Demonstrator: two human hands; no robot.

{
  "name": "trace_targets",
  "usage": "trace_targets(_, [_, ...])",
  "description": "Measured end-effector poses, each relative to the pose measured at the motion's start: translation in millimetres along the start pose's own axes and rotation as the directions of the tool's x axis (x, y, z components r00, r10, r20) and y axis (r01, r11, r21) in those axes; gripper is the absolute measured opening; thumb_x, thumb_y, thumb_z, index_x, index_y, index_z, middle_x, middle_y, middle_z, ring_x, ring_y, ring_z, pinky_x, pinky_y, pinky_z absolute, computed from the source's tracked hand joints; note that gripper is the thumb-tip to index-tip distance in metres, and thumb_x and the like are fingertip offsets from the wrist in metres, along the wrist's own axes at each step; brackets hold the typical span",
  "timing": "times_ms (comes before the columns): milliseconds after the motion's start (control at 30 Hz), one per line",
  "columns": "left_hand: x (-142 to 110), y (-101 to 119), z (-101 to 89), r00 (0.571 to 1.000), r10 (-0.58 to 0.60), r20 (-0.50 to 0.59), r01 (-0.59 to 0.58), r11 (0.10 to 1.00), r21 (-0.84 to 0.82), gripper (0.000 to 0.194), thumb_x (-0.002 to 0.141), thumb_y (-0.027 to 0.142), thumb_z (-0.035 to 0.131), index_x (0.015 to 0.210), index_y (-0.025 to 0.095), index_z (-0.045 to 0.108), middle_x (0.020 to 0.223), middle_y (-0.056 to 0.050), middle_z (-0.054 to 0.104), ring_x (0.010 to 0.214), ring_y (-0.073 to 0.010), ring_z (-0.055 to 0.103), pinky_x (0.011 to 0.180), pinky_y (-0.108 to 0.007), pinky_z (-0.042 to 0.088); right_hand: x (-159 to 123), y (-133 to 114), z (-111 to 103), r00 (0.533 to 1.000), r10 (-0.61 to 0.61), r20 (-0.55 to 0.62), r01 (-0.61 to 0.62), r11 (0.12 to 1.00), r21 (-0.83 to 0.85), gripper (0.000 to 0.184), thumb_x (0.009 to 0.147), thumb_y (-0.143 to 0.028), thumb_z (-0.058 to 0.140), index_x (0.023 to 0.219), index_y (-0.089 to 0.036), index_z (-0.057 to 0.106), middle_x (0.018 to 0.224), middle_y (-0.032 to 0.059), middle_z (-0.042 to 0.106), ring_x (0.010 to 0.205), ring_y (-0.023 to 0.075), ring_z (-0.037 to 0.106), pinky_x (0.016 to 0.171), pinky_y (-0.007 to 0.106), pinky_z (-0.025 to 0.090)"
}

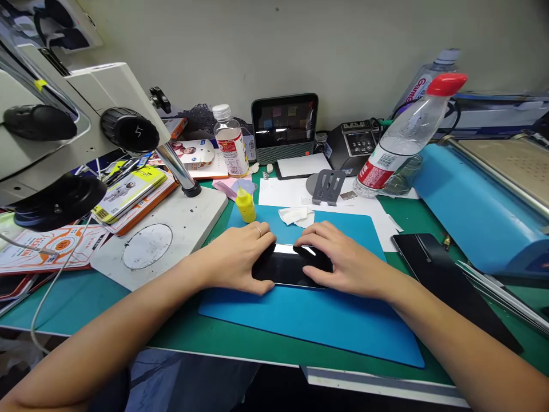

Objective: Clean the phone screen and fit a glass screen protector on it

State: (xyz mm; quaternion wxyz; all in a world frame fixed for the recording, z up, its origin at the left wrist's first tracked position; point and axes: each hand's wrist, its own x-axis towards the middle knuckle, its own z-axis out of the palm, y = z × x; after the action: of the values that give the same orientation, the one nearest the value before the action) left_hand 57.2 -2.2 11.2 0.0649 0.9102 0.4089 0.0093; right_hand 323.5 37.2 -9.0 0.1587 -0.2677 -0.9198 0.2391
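A black glossy smartphone [287,268] lies lengthwise across the blue mat [317,320], screen up, with a bright reflection along its far edge. My left hand [240,254] wraps the left end, thumb at the near edge and fingers at the far edge; a ring is on one finger. At the other end my right hand [343,257] grips the phone, its thumb over the screen and its fingers bent at the far edge. Just beyond the phone is a crumpled white wipe [295,216]. A small yellow dropper bottle [245,205] stands at the mat's far left.
A microscope [128,131] rises on the left above its base [197,214]. Behind the mat stand a drink bottle [231,143], a tablet-like display [284,123] and a grey metal stand [328,186]. To the right are a red-capped bottle [403,143], a blue machine [472,200] and a black panel [450,283].
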Motion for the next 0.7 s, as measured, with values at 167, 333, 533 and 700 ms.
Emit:
trace_targets(167, [-1.8,2.9,6.1,0.996,0.055,-0.065,-0.057,0.998,-0.038,0.058,0.083,0.060,0.067,0.115,0.013,0.058,0.107,-0.011,0.059,0.097,-0.0291,0.057,0.087,-0.044,0.050,-0.3,-5.7,3.4,0.999,0.043,0.018,-0.043,0.999,-0.013,0.038,0.087,-0.032,0.071,0.122,-0.022,0.063,0.121,0.0118,0.062,0.114,0.0309,0.058,0.096,0.051,0.053])
trace_targets(333, [0.0,4.0,9.2,0.996,0.033,-0.087,-0.043,0.993,-0.107,0.064,0.081,0.065,0.067,0.117,0.012,0.058,0.110,-0.013,0.060,0.097,-0.0299,0.056,0.086,-0.046,0.050,-3.0,-9.2,4.5,0.998,0.064,0.020,-0.063,0.997,-0.033,0.049,0.084,-0.032,0.074,0.129,-0.021,0.059,0.126,0.0129,0.061,0.116,0.0315,0.057,0.097,0.052,0.053])
trace_targets(533, [0.5,1.3,6.7,0.998,0.010,-0.062,-0.021,0.984,-0.176,0.066,0.079,0.062,0.070,0.120,0.012,0.057,0.112,-0.012,0.060,0.098,-0.0295,0.057,0.087,-0.046,0.051,-3.7,-10.5,-4.1,0.992,-0.070,-0.104,0.077,0.995,0.063,0.026,0.092,-0.021,0.066,0.118,-0.021,0.064,0.112,0.0099,0.068,0.102,0.0236,0.061,0.088,0.039,0.053])
trace_targets(700, [-0.1,0.0,4.6,0.999,0.019,-0.038,-0.026,0.980,-0.196,0.067,0.081,0.063,0.070,0.124,0.012,0.056,0.115,-0.013,0.060,0.103,-0.0300,0.056,0.090,-0.046,0.050,-4.2,-9.2,-7.4,0.984,-0.134,-0.115,0.148,0.981,0.124,0.017,0.100,-0.016,0.053,0.104,-0.019,0.069,0.082,0.0041,0.067,0.078,0.0172,0.059,0.074,0.031,0.049])
